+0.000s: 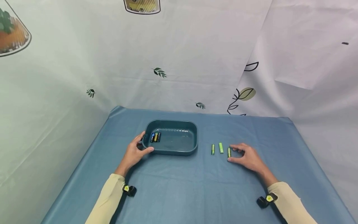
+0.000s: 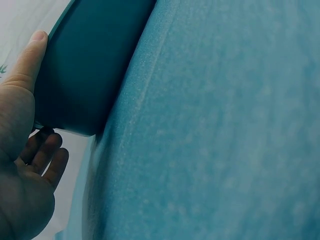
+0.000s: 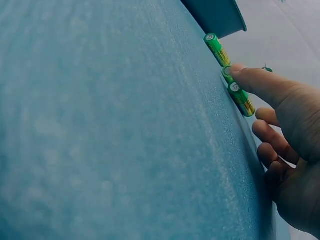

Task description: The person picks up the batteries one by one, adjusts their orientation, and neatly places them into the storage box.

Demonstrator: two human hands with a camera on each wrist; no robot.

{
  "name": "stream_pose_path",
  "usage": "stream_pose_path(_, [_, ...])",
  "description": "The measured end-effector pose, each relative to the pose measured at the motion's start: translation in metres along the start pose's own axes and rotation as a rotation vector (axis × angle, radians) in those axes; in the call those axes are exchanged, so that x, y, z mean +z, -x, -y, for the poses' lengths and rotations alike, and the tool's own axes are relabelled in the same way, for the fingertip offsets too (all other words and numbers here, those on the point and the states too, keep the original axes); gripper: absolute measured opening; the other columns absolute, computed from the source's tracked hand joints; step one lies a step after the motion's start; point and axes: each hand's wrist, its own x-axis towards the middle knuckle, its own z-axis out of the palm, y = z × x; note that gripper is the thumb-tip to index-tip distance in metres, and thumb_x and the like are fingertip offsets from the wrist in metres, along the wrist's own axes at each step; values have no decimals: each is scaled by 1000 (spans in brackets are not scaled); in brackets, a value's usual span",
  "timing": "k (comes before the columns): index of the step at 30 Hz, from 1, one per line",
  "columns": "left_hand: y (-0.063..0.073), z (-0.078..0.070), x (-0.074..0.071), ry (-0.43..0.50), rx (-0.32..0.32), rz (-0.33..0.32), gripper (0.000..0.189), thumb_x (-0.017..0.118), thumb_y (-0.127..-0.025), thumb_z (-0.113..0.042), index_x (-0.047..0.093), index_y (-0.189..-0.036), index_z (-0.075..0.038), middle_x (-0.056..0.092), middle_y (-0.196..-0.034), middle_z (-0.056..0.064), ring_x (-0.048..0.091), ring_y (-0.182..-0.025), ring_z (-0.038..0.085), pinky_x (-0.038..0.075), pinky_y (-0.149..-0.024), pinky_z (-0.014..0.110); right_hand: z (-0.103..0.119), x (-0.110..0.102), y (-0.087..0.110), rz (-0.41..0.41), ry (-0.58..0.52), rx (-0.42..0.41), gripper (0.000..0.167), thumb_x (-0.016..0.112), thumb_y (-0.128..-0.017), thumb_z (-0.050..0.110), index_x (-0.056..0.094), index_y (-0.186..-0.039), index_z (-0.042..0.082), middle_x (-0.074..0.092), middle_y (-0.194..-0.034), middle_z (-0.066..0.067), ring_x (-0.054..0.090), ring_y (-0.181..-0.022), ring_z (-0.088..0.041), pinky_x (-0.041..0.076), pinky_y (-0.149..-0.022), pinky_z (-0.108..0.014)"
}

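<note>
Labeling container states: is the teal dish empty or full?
Neither: three batteries lie side by side at the left end of the dish; its remaining floor is bare.

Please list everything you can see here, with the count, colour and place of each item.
Green batteries: three, green with yellowish parts, on the tablecloth right of the dish
Dark batteries: three, dark with some blue and gold, side by side inside the dish at its left
Baking dish: one, dark teal, towards the back of the table
Tablecloth: one, blue, under everything
Backdrop: sheet count unclear, white with printed plants, behind and beside the table
Wrist cameras: two, black, one at each cuff
Sleeves: two, pale yellow, on the forearms
Left hand: one, bare, holding the dish's left end
Right hand: one, bare, at the rightmost green battery
</note>
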Motion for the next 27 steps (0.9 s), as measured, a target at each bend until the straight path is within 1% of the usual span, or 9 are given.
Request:
stream_pose_path(4, [0, -1, 1, 11, 7, 7, 95, 84, -87, -36, 30, -163, -16, 27, -165, 21, 55, -125, 42, 51, -94, 58, 1, -1, 1, 10, -7, 4, 57, 90, -79, 37, 74, -125, 7, 69, -104, -2, 59, -93, -19, 48, -78, -41])
stream_pose_path(9, [1, -1, 0, 9, -6, 2, 95, 83, -87, -36, 29, -163, -16, 25, -166, 21, 53, -128, 42, 50, -96, 59, 3, 0, -1, 20, -8, 13, 52, 89, -81, 38, 75, -122, 9, 70, -103, -1, 61, -95, -21, 49, -80, -44])
stream_pose_path(13, [1, -2, 0, -2, -16, 7, 96, 83, -87, -38, 29, -163, -17, 25, -166, 21, 53, -128, 42, 49, -97, 60, 1, 0, -2, 13, -12, 19, 50, 90, -80, 36, 76, -120, 10, 70, -102, 1, 60, -95, -19, 48, -80, -42])
stream_pose_path(18, [0, -2, -1, -2, -16, 9, 96, 83, -87, -37, 29, -163, -16, 25, -166, 21, 53, -129, 42, 49, -98, 60, 1, 0, -2, -2, -15, 15, 48, 90, -80, 36, 77, -118, 10, 69, -100, 1, 59, -91, -18, 48, -76, -38])
stream_pose_path(22, [0, -2, 1, -1, -13, 8, 96, 83, -87, -37, 29, -163, -15, 25, -166, 21, 53, -128, 42, 49, -98, 59, 1, 0, -2, -33, -9, 17, 47, 91, -79, 35, 77, -117, 10, 69, -99, 0, 59, -89, -17, 48, -74, -35])
stream_pose_path(27, [0, -1, 1, -5, -9, 0, 96, 84, -87, -37, 29, -163, -15, 26, -166, 21, 54, -126, 42, 49, -97, 59, 3, -1, -3, -69, -9, 20, 47, 90, -79, 35, 77, -117, 10, 71, -100, -2, 61, -89, -18, 49, -74, -35])
